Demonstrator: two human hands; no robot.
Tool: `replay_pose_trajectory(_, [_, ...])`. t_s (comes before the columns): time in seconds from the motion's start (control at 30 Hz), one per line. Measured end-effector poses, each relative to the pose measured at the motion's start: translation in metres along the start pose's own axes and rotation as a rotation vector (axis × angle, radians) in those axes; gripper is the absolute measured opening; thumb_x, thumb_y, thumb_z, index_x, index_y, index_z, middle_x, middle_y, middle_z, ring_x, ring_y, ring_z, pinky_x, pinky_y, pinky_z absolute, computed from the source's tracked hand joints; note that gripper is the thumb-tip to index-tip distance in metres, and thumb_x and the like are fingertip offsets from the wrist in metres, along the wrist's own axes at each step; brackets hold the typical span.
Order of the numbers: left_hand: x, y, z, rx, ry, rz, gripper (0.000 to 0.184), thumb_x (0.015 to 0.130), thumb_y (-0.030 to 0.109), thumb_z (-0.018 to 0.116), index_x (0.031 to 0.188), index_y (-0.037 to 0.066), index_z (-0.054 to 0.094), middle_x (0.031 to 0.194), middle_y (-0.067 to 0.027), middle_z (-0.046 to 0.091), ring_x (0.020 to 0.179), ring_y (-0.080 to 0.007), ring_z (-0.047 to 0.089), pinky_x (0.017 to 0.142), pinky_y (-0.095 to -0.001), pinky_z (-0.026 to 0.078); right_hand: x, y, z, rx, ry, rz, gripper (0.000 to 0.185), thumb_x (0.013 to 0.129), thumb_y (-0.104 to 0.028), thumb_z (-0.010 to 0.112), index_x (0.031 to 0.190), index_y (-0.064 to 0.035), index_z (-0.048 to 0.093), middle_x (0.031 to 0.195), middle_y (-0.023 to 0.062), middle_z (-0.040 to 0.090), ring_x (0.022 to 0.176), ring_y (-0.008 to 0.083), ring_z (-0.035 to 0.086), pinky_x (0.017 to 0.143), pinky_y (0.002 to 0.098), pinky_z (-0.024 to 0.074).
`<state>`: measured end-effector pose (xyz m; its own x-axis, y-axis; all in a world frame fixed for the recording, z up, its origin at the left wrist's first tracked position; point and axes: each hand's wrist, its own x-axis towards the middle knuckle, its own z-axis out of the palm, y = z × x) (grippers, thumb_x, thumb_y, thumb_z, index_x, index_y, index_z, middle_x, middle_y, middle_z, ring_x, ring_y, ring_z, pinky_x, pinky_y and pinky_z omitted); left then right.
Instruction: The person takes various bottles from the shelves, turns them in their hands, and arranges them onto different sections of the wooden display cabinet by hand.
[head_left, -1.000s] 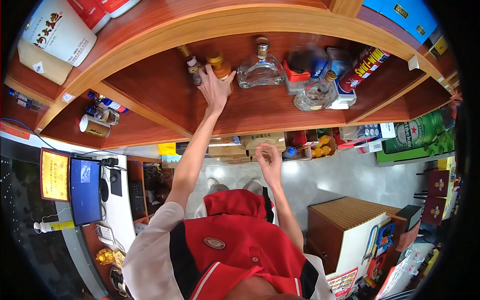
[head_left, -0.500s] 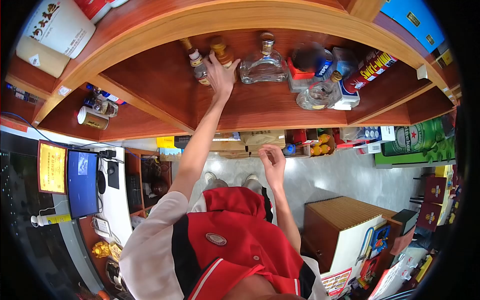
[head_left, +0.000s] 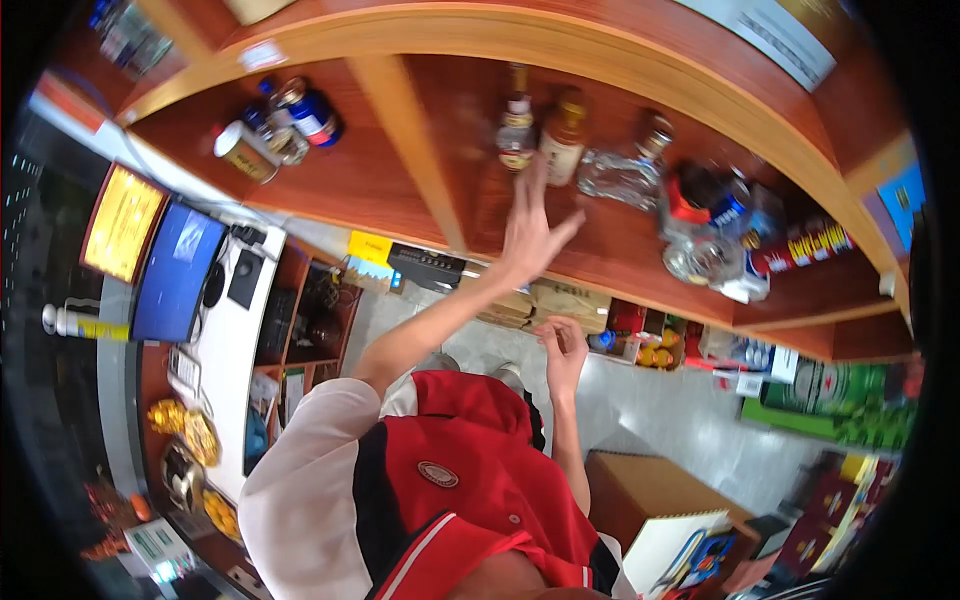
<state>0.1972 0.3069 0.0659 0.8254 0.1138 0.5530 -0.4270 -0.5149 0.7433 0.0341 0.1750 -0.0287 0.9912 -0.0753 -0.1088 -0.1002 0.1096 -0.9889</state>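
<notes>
In the head view, we are spreading the fingers of our left hand [head_left: 533,237] wide over the shelf [head_left: 485,210]. From it, the brown bottle [head_left: 562,145] is standing towards one o'clock by the fingertips, contact unclear; the long-necked bottle [head_left: 516,138] is standing at twelve, the clear bottle [head_left: 618,178] at two. Between five and six, we are holding our right hand [head_left: 565,355] empty, fingers loosely curled, apart.

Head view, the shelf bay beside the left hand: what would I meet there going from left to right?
Slim-necked bottle, amber bottle, clear glass bottle, blue can, red can with yellow lettering. I leave out the crowded items overlapping near the blue can.
</notes>
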Motion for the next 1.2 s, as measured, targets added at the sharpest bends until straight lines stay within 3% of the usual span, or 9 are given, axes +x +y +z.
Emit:
replay_pose_trajectory(0.13, [-0.077, 0.002, -0.098, 0.015, 0.073, 0.249, 0.052, 0.084, 0.012, 0.084, 0.130, 0.002, 0.061, 0.130, -0.0182, 0.060, 0.124, -0.0347, 0.057, 0.106, -0.0457, 0.048, 0.003, 0.007, 0.032, 0.022, -0.124, 0.023, 0.011, 0.102, -0.005, 0.067, 0.111, -0.0018, 0.063, 0.096, 0.0055, 0.070, 0.090, 0.0139, 0.069, 0.077, 0.0282, 0.0543])
replay_pose_trajectory(0.27, [-0.037, -0.061, -0.208, 0.236, 0.412, 0.224, 0.028, 0.084, -0.002, 0.072, 0.110, 0.000, 0.062, 0.103, -0.0165, 0.061, 0.096, -0.0322, 0.060, 0.088, -0.0449, 0.049, -0.001, 0.018, 0.080, -0.008, -0.246, 0.086, 0.012, 0.102, -0.006, 0.067, 0.112, -0.0020, 0.064, 0.096, 0.0051, 0.070, 0.090, 0.0128, 0.068, 0.076, 0.0267, 0.0533])
replay_pose_trajectory(0.3, [-0.015, -0.078, -0.233, 0.275, 0.463, 0.075, 0.024, 0.088, -0.001, 0.070, 0.110, -0.001, 0.062, 0.103, -0.0158, 0.060, 0.094, -0.0322, 0.059, 0.087, -0.0428, 0.049, -0.004, 0.016, 0.095, -0.019, -0.284, 0.098, 0.013, 0.102, -0.005, 0.066, 0.113, -0.0010, 0.063, 0.096, 0.0061, 0.070, 0.090, 0.0142, 0.069, 0.076, 0.0276, 0.0537])
replay_pose_trajectory(0.37, [0.023, -0.151, -0.274, 0.317, 0.506, -0.146, 0.037, 0.091, 0.010, 0.072, 0.122, -0.002, 0.057, 0.116, -0.0210, 0.056, 0.107, -0.0399, 0.058, 0.096, -0.0459, 0.048, -0.007, 0.015, 0.122, -0.029, -0.347, 0.120, 0.014, 0.102, -0.005, 0.065, 0.115, 0.0003, 0.063, 0.095, 0.0074, 0.071, 0.090, 0.0158, 0.069, 0.077, 0.0287, 0.0544])
replay_pose_trajectory(0.4, [0.043, -0.194, -0.290, 0.466, 0.586, -0.057, 0.051, 0.090, 0.013, 0.073, 0.133, -0.002, 0.051, 0.125, -0.0250, 0.053, 0.118, -0.0435, 0.055, 0.103, -0.0485, 0.045, -0.009, 0.015, 0.133, -0.039, -0.351, 0.113, 0.014, 0.102, -0.005, 0.065, 0.115, 0.0003, 0.063, 0.095, 0.0074, 0.071, 0.090, 0.0158, 0.069, 0.077, 0.0287, 0.0544])
replay_pose_trajectory(0.47, [0.079, -0.249, -0.317, 0.526, 0.590, -0.167, 0.076, 0.086, 0.020, 0.080, 0.147, -0.004, 0.041, 0.139, -0.0296, 0.046, 0.130, -0.0467, 0.048, 0.109, -0.0510, 0.042, -0.013, 0.018, 0.155, -0.066, -0.385, 0.115, 0.014, 0.102, -0.005, 0.065, 0.115, 0.0005, 0.063, 0.096, 0.0081, 0.071, 0.089, 0.0160, 0.069, 0.076, 0.0290, 0.0547])
replay_pose_trajectory(0.63, [0.141, -0.320, -0.337, 0.687, 0.598, -0.232, 0.101, 0.081, 0.031, 0.088, 0.155, -0.007, 0.032, 0.145, -0.0311, 0.042, 0.132, -0.0478, 0.046, 0.112, -0.0519, 0.039, -0.026, 0.019, 0.198, -0.046, -0.322, 0.152, 0.013, 0.103, -0.009, 0.068, 0.112, -0.0005, 0.064, 0.098, 0.0069, 0.072, 0.088, 0.0135, 0.070, 0.074, 0.0263, 0.0535])
replay_pose_trajectory(0.93, [0.158, -0.334, -0.320, 0.660, 0.662, -0.281, 0.097, 0.073, 0.032, 0.094, 0.148, -0.004, 0.044, 0.138, -0.0320, 0.043, 0.130, -0.0486, 0.044, 0.110, -0.0544, 0.039, -0.036, 0.026, 0.225, -0.040, -0.179, 0.148, 0.012, 0.104, -0.010, 0.066, 0.111, -0.0003, 0.064, 0.096, 0.0069, 0.072, 0.088, 0.0129, 0.069, 0.076, 0.0267, 0.0541])
replay_pose_trajectory(1.2, [0.136, -0.309, -0.324, 0.464, 0.517, -0.193, 0.087, 0.069, 0.037, 0.098, 0.133, -0.002, 0.054, 0.121, -0.0271, 0.049, 0.112, -0.0462, 0.056, 0.095, -0.0496, 0.051, -0.024, 0.014, 0.257, -0.089, -0.170, 0.174, 0.014, 0.104, -0.010, 0.067, 0.112, 0.0010, 0.065, 0.098, 0.0068, 0.072, 0.088, 0.0125, 0.069, 0.077, 0.0274, 0.0540])
